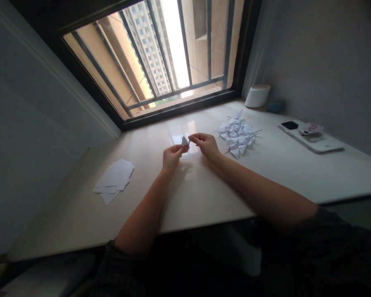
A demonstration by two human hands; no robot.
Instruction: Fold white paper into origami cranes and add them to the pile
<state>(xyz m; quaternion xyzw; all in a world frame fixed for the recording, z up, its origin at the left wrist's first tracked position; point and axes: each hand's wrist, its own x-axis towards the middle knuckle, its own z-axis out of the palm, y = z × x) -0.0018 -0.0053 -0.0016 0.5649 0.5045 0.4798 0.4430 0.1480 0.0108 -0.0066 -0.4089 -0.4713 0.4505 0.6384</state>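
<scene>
A small folded white paper piece [184, 141] is held just above the pale desk [204, 194], pinched from both sides. My left hand [172, 157] grips its lower left with closed fingers. My right hand [206, 144] pinches its right edge with thumb and fingertips. Both forearms reach in from the bottom of the view and rest on the desk. To the right of my right hand lies a heap of several folded white paper figures [238, 134]. A loose stack of flat white paper sheets [114, 180] lies to the left.
A white phone-like slab [315, 141] with a small dark item and a sticker on it lies at the right. A white cylinder [257, 95] and a blue object [275, 107] stand by the barred window [160, 62]. Grey walls close in on both sides.
</scene>
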